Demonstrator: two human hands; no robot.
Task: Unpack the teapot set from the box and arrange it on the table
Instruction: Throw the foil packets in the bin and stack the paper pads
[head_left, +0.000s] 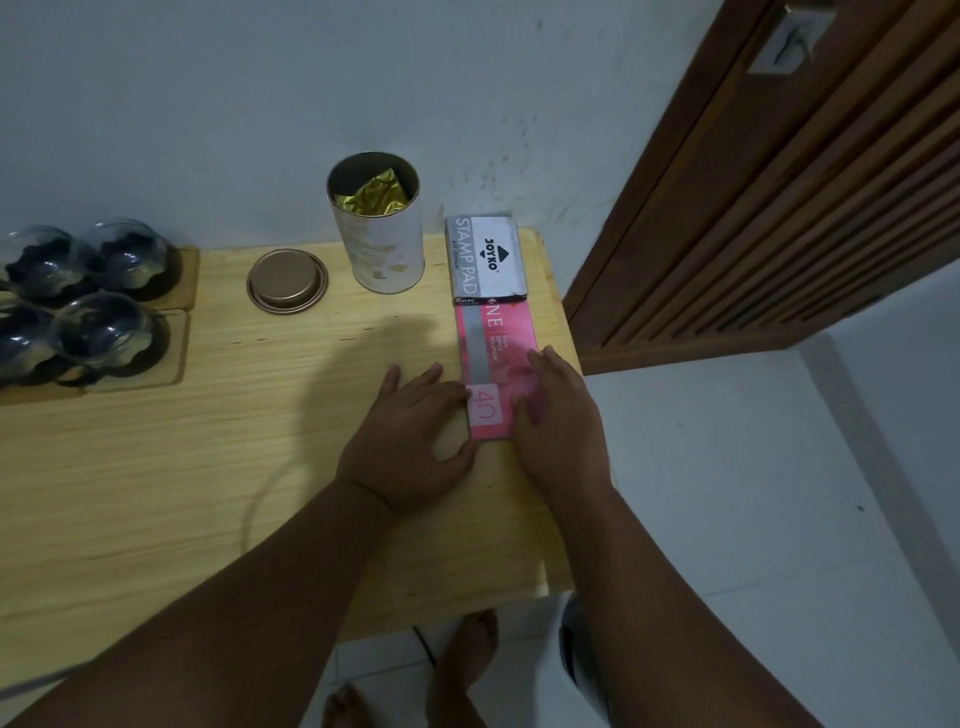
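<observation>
A flat pink box (493, 353) lies on the wooden table (156, 493) near its right edge. My left hand (410, 441) rests against the box's near left corner, thumb and fingers touching its side. My right hand (556, 421) lies on the box's right side, fingers spread over the top. Both hands press on the box from either side. Several glass cups (104, 327) with dark insides stand upside down on wooden coasters at the far left. No teapot shows.
A grey stamp pad box (485, 260) lies just beyond the pink box. An open round tin (376, 223) with gold foil inside stands by the wall, its lid (287, 280) to the left. A brown door (769, 182) is at right. Bare feet (462, 660) show below the table edge.
</observation>
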